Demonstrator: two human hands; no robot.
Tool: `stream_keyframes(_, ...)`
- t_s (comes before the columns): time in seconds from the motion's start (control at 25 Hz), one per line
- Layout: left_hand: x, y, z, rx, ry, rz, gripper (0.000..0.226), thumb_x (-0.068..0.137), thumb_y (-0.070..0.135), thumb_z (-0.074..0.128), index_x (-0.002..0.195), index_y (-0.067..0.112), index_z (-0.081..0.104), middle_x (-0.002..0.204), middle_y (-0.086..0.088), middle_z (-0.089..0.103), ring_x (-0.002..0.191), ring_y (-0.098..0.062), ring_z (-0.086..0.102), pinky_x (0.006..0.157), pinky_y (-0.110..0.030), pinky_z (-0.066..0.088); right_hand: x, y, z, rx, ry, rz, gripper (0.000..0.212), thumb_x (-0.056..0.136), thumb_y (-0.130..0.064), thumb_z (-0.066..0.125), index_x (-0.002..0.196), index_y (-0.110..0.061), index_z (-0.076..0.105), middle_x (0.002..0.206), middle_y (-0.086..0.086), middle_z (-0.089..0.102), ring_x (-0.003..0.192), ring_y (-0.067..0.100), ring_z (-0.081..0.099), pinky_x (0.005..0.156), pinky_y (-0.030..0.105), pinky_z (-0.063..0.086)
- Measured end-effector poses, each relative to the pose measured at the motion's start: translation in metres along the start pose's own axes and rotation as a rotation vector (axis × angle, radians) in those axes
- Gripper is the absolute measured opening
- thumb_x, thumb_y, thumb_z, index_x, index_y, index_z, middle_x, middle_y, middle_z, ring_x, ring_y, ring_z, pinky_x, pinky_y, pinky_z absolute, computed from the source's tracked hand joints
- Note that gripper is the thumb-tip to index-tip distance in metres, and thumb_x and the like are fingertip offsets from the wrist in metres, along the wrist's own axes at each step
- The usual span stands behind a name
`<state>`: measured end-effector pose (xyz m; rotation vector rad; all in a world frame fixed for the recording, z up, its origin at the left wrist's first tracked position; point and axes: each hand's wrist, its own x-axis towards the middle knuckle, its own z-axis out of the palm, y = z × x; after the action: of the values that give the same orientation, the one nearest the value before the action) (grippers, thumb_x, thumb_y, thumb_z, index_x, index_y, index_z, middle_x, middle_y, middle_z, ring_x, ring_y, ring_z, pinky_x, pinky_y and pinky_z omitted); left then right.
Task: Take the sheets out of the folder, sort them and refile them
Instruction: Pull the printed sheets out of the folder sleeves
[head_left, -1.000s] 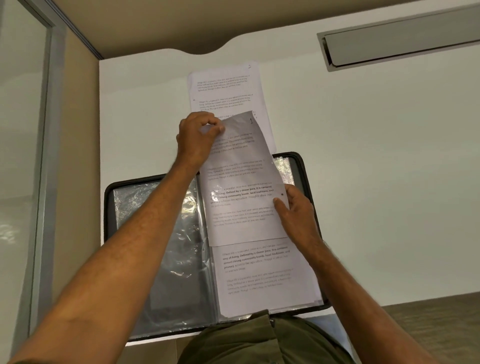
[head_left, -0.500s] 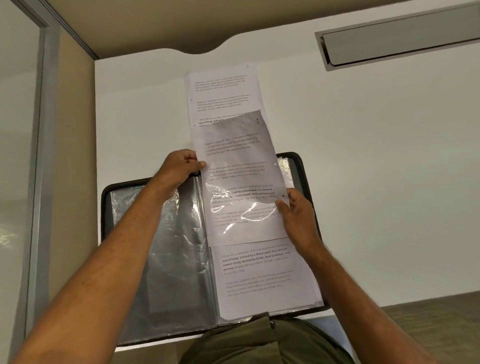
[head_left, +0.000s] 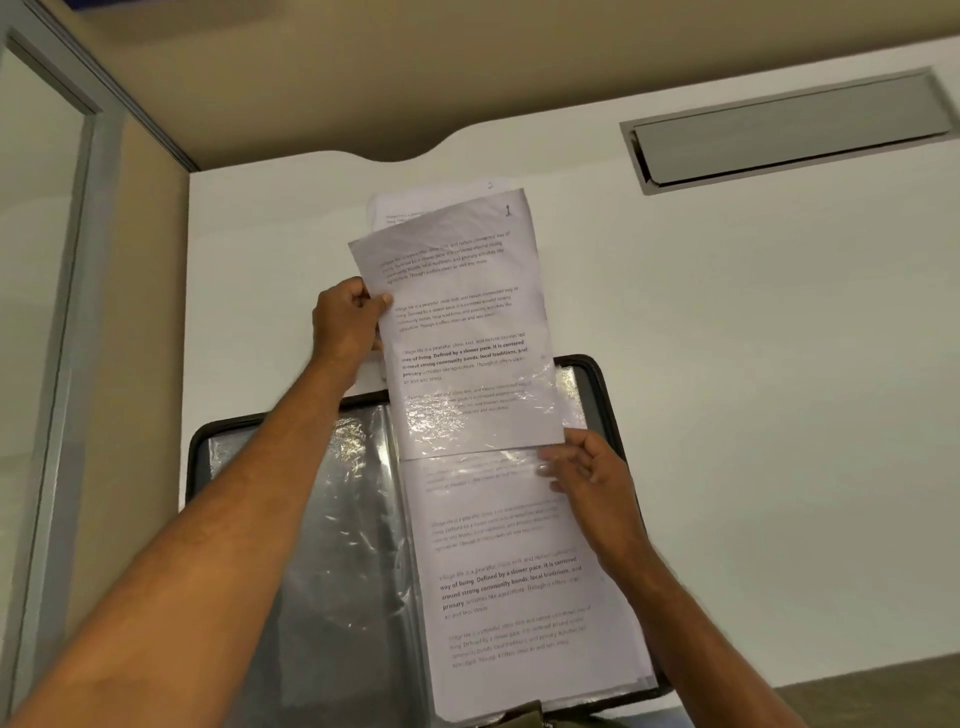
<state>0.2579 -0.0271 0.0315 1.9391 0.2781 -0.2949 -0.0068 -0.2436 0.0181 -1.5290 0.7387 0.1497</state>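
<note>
Printed sheet — white, grey paragraphs, one bold — held long axis running away from the open folder, top end over its far rim. Pinched at its left edge by left hand. Right hand at its near right corner, fingers loosely extended, holding nothing. Another sheet flat inside the folder.

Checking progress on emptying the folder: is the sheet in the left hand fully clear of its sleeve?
No, the sheet's lower part still sits under the glossy sleeve.
</note>
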Motion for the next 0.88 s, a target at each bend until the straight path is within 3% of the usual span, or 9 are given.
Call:
stream_keyframes(0.12, 0.032, 0.01, 0.003, -0.014, 0.036, -0.04, 0.009, 0.098, 0.016, 0.069, 0.104, 0.01, 0.07, 0.105, -0.009, 0.075, 0.084, -0.032, 0.075, 0.058, -0.035, 0.062, 0.002, 0.001, -0.001, 0.018, 0.0, -0.008, 0.019, 0.102, -0.01, 0.063, 0.119, -0.019, 0.066, 0.105, -0.008, 0.077, 0.094, 0.013, 0.075, 0.083, 0.028, 0.062)
stream_keyframes(0.36, 0.071, 0.022, 0.016, -0.035, 0.12, -0.087, 0.006, 0.098, 0.013, 0.069, 0.102, 0.008, 0.07, 0.104, -0.005, 0.066, 0.089, -0.022, 0.067, 0.057, -0.028, 0.062, 0.007, 0.005, 0.0, 0.03, 0.0, 0.001, 0.02, 0.102, -0.01, 0.063, 0.117, -0.022, 0.067, 0.1, -0.006, 0.077, 0.091, 0.015, 0.075, 0.082, 0.031, 0.062)
stream_keyframes(0.52, 0.075, 0.017, 0.019, -0.037, 0.126, -0.081, 0.026, 0.097, 0.013, 0.069, 0.123, 0.009, 0.069, 0.109, -0.005, 0.065, 0.093, -0.017, 0.065, 0.066, -0.028, 0.064, 0.01, 0.005, 0.001, 0.031, 0.002, 0.01, 0.019, 0.101, -0.01, 0.063, 0.116, -0.022, 0.067, 0.099, -0.004, 0.077, 0.09, 0.015, 0.076, 0.081, 0.031, 0.062)
stream_keyframes(0.72, 0.047, 0.013, 0.014, 0.01, 0.155, 0.005, 0.027, 0.1, 0.016, 0.064, 0.127, 0.014, 0.068, 0.116, 0.002, 0.063, 0.104, -0.019, 0.066, 0.076, -0.032, 0.064, 0.005, 0.001, 0.002, 0.011, 0.002, -0.004, 0.018, 0.102, -0.012, 0.063, 0.116, -0.022, 0.067, 0.101, -0.005, 0.077, 0.091, 0.013, 0.075, 0.082, 0.028, 0.062)
stream_keyframes(0.88, -0.001, -0.006, -0.002, 0.222, 0.096, 0.178, 0.018, 0.101, 0.019, 0.062, 0.117, 0.02, 0.07, 0.12, 0.003, 0.067, 0.097, -0.013, 0.064, 0.086, -0.032, 0.06, -0.002, -0.005, 0.002, 0.011, -0.003, -0.01, 0.017, 0.102, -0.016, 0.064, 0.116, -0.024, 0.068, 0.104, -0.005, 0.077, 0.093, 0.011, 0.074, 0.081, 0.024, 0.059)
